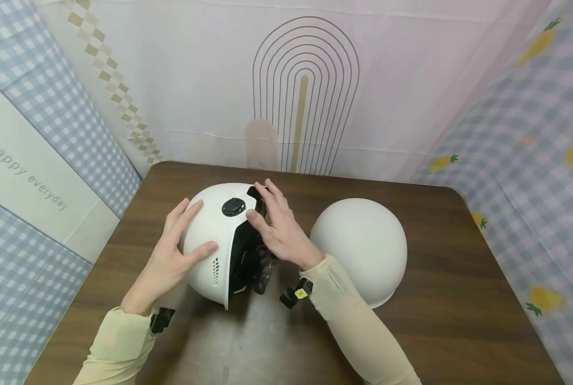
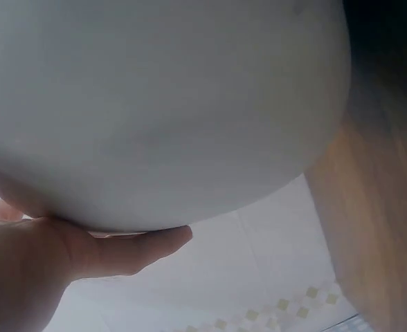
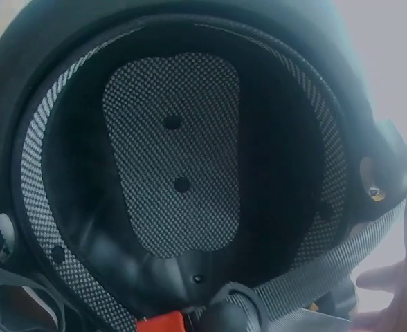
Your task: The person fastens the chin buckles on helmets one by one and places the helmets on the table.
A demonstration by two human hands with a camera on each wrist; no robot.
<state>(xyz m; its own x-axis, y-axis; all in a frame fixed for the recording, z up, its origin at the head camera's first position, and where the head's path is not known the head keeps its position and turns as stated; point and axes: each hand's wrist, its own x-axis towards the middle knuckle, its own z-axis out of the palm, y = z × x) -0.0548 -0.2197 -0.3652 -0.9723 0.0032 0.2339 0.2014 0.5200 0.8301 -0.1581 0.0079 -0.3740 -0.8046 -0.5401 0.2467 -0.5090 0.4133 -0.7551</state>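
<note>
A white helmet (image 1: 207, 230) lies tilted on the table, its dark opening turned to the right. My left hand (image 1: 166, 262) holds the rounded shell, thumb and fingers spread around it; in the left wrist view the thumb (image 2: 138, 252) lies along the white surface. At the helmet's edge, my right hand (image 1: 281, 230) grips near the black trim, its thumb by the round black vent (image 1: 233, 207). The right wrist view looks into the helmet, showing a grey mesh pad (image 3: 179, 155), a grey strap (image 3: 328, 270) and a red buckle part (image 3: 160, 324).
Just right of the right forearm, a plain white dome (image 1: 363, 246) sits on the brown wooden table (image 1: 459, 299). Patterned cloth (image 1: 195, 80) hangs behind the table, and checked cloth (image 1: 508, 144) flanks it.
</note>
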